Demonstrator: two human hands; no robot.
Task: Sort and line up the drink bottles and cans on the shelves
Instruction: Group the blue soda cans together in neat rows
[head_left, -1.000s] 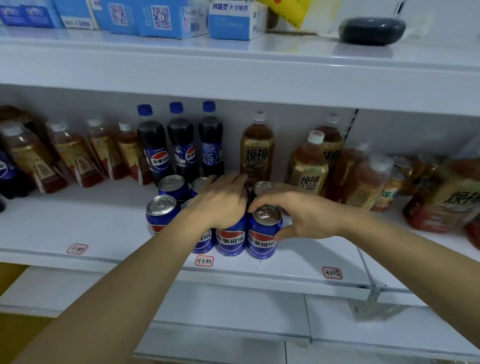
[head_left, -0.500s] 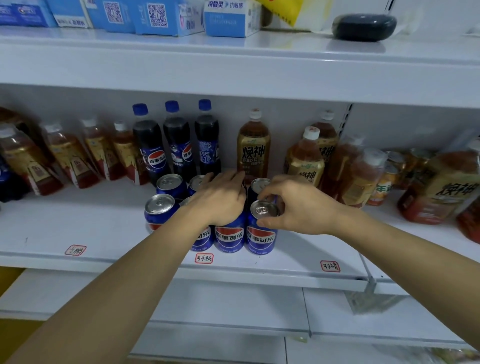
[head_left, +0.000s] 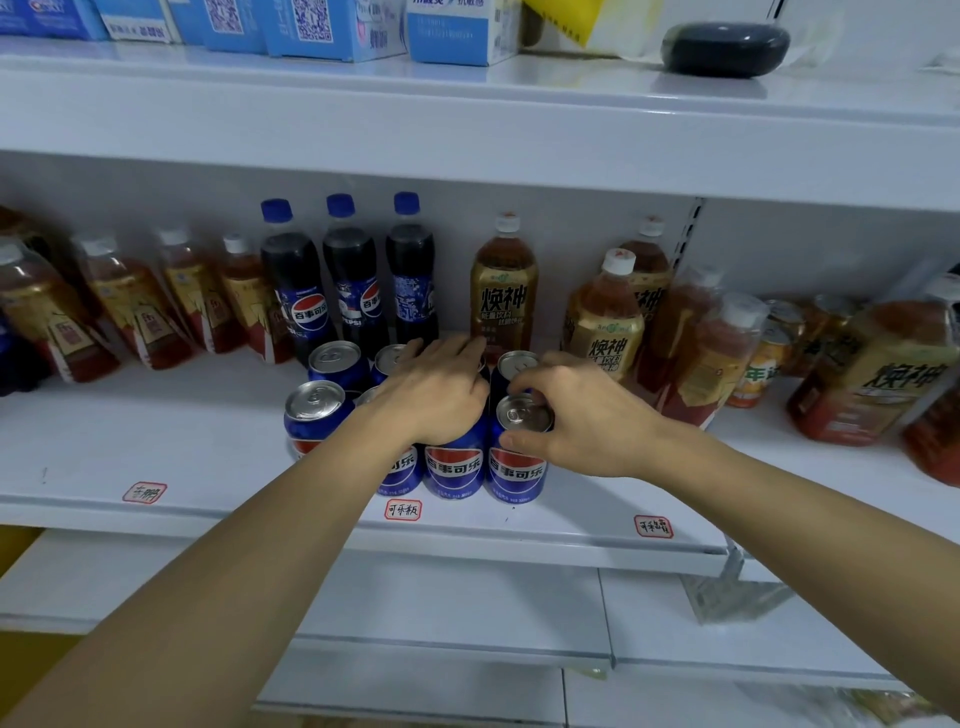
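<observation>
Left hand hides can tops; right hand pinches front can.

Both hands, left and right, atop clustered blue cola cans on white shelf.

Pepsi cans: glossy blue printed metal, bare silvery tops. Cola bottles and tea bottles: clear smooth plastic, shiny labels. Shelf: smooth white, faint sheen.

Bare shelf left of cans
</observation>
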